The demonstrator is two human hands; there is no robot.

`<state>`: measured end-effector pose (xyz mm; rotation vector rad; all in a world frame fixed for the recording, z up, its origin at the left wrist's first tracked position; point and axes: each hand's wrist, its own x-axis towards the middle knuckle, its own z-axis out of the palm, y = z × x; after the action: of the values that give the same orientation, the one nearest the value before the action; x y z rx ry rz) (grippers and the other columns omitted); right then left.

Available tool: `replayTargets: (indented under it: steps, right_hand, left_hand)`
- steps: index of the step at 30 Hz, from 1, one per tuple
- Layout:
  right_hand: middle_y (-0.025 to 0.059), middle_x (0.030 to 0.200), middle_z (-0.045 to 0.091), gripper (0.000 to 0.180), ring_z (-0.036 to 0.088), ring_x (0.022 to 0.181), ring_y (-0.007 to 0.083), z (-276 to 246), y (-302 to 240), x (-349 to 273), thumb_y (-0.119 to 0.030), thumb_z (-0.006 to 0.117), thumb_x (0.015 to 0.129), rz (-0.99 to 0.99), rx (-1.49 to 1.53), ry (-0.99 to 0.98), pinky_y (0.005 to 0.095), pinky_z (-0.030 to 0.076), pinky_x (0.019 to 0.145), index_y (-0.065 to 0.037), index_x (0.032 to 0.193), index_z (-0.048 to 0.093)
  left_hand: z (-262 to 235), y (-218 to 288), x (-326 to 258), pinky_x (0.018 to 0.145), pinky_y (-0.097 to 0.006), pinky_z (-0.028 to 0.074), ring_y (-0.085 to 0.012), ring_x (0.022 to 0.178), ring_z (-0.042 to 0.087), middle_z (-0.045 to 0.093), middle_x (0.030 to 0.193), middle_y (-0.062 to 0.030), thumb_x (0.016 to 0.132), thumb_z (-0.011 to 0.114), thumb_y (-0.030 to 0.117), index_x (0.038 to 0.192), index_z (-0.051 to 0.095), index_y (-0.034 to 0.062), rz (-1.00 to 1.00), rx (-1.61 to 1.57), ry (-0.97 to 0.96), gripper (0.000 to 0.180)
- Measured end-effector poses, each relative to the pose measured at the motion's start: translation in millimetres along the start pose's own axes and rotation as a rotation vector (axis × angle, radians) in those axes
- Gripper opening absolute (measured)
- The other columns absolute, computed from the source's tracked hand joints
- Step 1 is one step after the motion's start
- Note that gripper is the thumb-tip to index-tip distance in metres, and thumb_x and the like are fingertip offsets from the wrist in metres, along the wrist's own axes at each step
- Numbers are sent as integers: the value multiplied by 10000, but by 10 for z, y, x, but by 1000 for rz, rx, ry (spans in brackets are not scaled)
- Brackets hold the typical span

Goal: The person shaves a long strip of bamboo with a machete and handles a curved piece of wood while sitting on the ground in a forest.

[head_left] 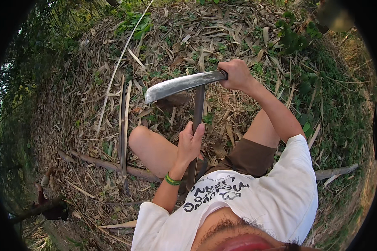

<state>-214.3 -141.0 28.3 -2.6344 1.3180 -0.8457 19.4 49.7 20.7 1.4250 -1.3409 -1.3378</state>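
My right hand [237,75] is closed round the handle of a machete [184,85]. Its worn grey blade points left, with a blunt squared tip. My left hand [190,143], with a green band at the wrist, grips a dark flat strip of bamboo [200,104] between thumb and fingers. The strip runs from near my lap away from me, its far part passing behind the blade. Blade and strip cross near the strip's far end; whether they touch I cannot tell. The strip's lower end lies between my legs, partly hidden by my hand.
Left of my knee lie long split bamboo strips [123,125] and a thin pale strip [118,69]. A pole [113,165] lies on the leaf-strewn ground [184,37]. Green plants [295,39] grow at the far right. Another person [45,196] is at the lower left.
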Motion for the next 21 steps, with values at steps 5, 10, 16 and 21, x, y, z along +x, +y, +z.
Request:
replayTargets:
  steps: [5, 10, 16, 21]
  right_hand:
    - [130, 572, 594, 192, 630, 556, 357, 91, -140, -21, -234, 725, 721, -34, -50, -80, 456, 514, 563, -80, 711, 610]
    - [144, 600, 610, 224, 648, 591, 364, 196, -153, 51, -261, 726, 726, 116, -47, -109, 472, 525, 596, -73, 724, 605]
    - [175, 655, 645, 288, 655, 603, 341, 47, 616, 182, -271, 714, 795, 642, -29, -39, 449, 529, 609, 11, 782, 660]
    - [54, 607, 597, 415, 531, 461, 138, -205, -358, -54, -374, 762, 866, 663, 756, -88, 297, 419, 458, 13, 761, 656]
  left_hand:
    - [-3, 87, 5, 328, -308, 443, -140, 423, 553, 484, 584, -23, 885, 674, 164, 841, 470, 7, -1, 81, 43, 261]
    - [-71, 17, 54, 340, -328, 434, -158, 412, 560, 518, 588, -48, 810, 591, 19, 892, 479, -20, -98, 15, 42, 144]
    - [46, -242, -253, 468, -299, 377, -81, 517, 485, 507, 656, 17, 778, 567, -33, 888, 536, 17, -1, -77, -26, 125]
    - [-118, 51, -54, 443, -358, 437, -196, 481, 630, 513, 538, -95, 788, 650, 17, 890, 466, -16, -29, 286, 133, 213]
